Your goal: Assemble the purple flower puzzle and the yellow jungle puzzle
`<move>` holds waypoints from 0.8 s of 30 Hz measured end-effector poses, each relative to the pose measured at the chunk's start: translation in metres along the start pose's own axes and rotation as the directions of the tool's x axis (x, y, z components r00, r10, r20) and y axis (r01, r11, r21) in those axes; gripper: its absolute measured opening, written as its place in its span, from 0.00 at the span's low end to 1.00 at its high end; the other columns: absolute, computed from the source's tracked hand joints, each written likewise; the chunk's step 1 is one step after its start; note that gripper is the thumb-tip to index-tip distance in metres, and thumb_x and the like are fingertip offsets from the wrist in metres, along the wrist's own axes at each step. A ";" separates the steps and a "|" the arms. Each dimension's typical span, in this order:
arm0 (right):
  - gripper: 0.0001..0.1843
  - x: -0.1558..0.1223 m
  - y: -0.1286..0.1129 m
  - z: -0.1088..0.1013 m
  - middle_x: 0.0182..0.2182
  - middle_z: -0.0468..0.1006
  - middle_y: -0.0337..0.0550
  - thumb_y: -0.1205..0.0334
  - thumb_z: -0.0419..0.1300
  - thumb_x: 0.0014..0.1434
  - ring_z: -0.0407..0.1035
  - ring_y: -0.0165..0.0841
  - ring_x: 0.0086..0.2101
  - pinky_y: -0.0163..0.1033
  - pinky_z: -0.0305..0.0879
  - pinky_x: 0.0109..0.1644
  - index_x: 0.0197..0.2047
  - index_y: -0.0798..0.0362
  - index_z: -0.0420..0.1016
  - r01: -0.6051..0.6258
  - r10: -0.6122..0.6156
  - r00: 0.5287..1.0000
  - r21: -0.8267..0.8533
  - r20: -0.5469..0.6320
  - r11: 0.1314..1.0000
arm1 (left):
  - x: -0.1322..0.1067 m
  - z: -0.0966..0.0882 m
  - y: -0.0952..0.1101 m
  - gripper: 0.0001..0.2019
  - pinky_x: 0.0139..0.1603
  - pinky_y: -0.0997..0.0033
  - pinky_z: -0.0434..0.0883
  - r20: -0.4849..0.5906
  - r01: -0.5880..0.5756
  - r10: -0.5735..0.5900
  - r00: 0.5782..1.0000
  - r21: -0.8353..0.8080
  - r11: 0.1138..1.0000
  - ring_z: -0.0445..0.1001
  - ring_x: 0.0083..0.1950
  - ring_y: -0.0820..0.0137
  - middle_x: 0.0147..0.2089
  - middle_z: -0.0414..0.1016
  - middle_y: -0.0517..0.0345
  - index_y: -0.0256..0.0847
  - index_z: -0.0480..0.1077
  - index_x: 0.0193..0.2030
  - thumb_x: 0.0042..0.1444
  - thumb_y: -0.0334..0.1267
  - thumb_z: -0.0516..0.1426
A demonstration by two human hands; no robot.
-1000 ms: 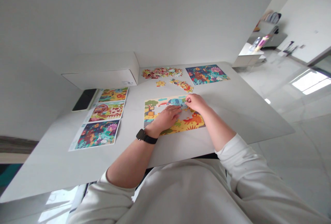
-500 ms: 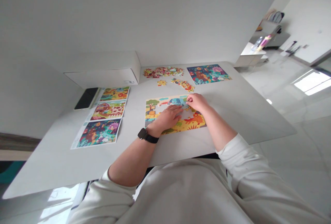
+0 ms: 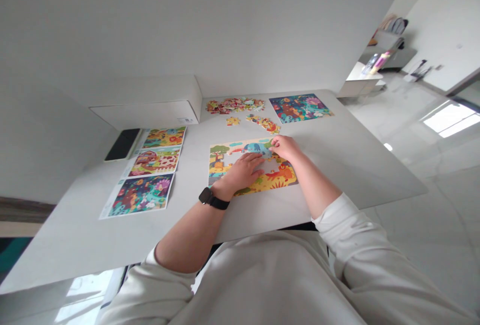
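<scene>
A partly built yellow animal jigsaw (image 3: 225,162) lies flat on the white table (image 3: 337,165) in front of me. My left hand (image 3: 243,171), with a black watch on its wrist, rests palm down on the jigsaw's middle, fingers stretched flat. My right hand (image 3: 285,147) is at the jigsaw's upper right part, fingers curled and pinched together on a puzzle piece that I can barely see. Loose puzzle pieces (image 3: 234,105) form a pile at the table's far edge, with a few more pieces (image 3: 264,123) just beyond my right hand.
A finished blue jigsaw (image 3: 299,107) lies at the far right. Three picture sheets (image 3: 155,161) lie in a row at the left, beside a black phone (image 3: 122,145). A white box (image 3: 150,102) stands at the back left against the wall.
Both hands stay on the jigsaw. My right hand has shifted slightly along its upper edge; the view wobbled a little.
</scene>
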State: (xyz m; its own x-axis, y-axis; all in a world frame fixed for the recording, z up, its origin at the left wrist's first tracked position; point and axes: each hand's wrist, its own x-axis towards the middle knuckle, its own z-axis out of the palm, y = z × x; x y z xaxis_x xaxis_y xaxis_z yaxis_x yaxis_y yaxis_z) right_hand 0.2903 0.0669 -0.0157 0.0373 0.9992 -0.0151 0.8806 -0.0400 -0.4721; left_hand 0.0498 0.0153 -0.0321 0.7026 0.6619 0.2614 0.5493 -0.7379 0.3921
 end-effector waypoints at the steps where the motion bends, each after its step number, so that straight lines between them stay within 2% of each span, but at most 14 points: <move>1: 0.08 0.001 0.000 0.000 0.41 0.87 0.41 0.60 0.75 0.62 0.80 0.37 0.42 0.40 0.72 0.49 0.44 0.47 0.84 -0.006 0.006 1.000 0.001 -0.004 1.000 | 0.000 0.000 0.000 0.22 0.78 0.44 0.68 0.003 0.002 -0.002 1.000 0.004 1.000 0.71 0.74 0.52 0.74 0.74 0.45 0.44 0.77 0.69 0.70 0.39 0.60; 6: 0.09 0.002 0.000 -0.001 0.41 0.87 0.41 0.61 0.74 0.62 0.79 0.36 0.41 0.39 0.71 0.48 0.46 0.47 0.83 -0.007 0.008 1.000 -0.009 0.014 1.000 | 0.001 0.004 0.000 0.23 0.79 0.44 0.66 0.020 0.019 -0.020 1.000 0.045 0.999 0.70 0.74 0.51 0.74 0.73 0.44 0.44 0.76 0.70 0.70 0.42 0.60; 10: 0.16 0.000 0.000 -0.009 0.40 0.86 0.39 0.64 0.75 0.60 0.78 0.34 0.37 0.36 0.69 0.44 0.51 0.48 0.82 0.048 -0.044 0.992 -0.027 0.119 0.998 | 0.003 0.006 0.006 0.25 0.77 0.45 0.67 0.018 0.056 -0.058 0.998 0.090 0.994 0.70 0.73 0.49 0.72 0.73 0.43 0.43 0.74 0.72 0.72 0.45 0.59; 17: 0.26 -0.002 0.002 -0.020 0.43 0.85 0.39 0.67 0.77 0.55 0.76 0.33 0.37 0.34 0.67 0.41 0.57 0.48 0.80 0.118 -0.114 0.968 -0.003 0.222 0.993 | 0.006 0.010 0.024 0.22 0.70 0.40 0.71 -0.018 0.141 -0.140 0.990 0.175 0.974 0.68 0.70 0.45 0.71 0.72 0.43 0.53 0.76 0.71 0.74 0.48 0.56; 24: 0.27 0.000 0.005 -0.016 0.45 0.85 0.40 0.68 0.77 0.54 0.77 0.33 0.39 0.33 0.67 0.39 0.57 0.48 0.80 0.124 -0.123 0.967 0.011 0.222 0.992 | 0.006 0.011 0.024 0.22 0.69 0.42 0.72 -0.023 0.134 -0.132 0.991 0.192 0.972 0.69 0.69 0.45 0.69 0.72 0.44 0.56 0.78 0.68 0.72 0.53 0.58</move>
State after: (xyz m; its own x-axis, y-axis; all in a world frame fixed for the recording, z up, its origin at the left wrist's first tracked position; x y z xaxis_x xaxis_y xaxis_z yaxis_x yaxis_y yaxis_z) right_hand 0.3027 0.0666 -0.0039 -0.1770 0.9724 -0.1519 0.8731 0.0839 -0.4803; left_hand 0.0724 0.0006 -0.0312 0.6133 0.7563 0.2277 0.7149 -0.6541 0.2471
